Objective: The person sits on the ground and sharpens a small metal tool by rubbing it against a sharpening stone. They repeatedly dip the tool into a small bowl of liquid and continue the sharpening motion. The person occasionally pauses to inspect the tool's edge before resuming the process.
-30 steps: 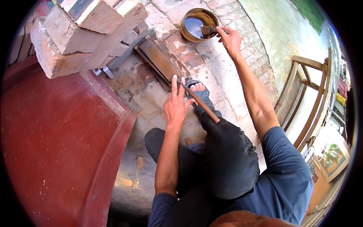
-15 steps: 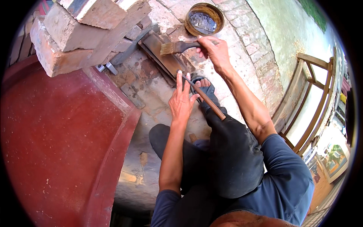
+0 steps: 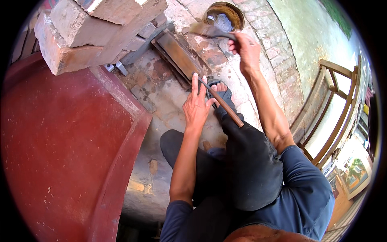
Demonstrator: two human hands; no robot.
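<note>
My left hand (image 3: pixel 196 111) has two fingers stretched toward the near end of a long, flat brown block (image 3: pixel 173 50), which looks like a sharpening stone. Along those fingers runs the thin metal shank of a wooden-handled tool (image 3: pixel 227 107), steadied by this hand. Its handle slants back over my knee; its working end is hidden at my fingertips. My right hand (image 3: pixel 246 50) grips the dark handle of a flat paintbrush (image 3: pixel 207 30). Blurred by motion, the bristles point left, in front of a round brown bowl (image 3: pixel 238 14) of liquid.
Stacked bricks (image 3: pixel 80 30) rise at the upper left, above a red slab (image 3: pixel 64 141). A wooden frame (image 3: pixel 338 113) stands at the right. Beside the block, the brick paving (image 3: pixel 211 56) looks damp. My sandalled foot (image 3: pixel 219 90) is close to the tool.
My right hand has lifted the paintbrush off the brown block and carried it up and to the right, toward the bowl. My left hand stays at the block's near end with the tool.
</note>
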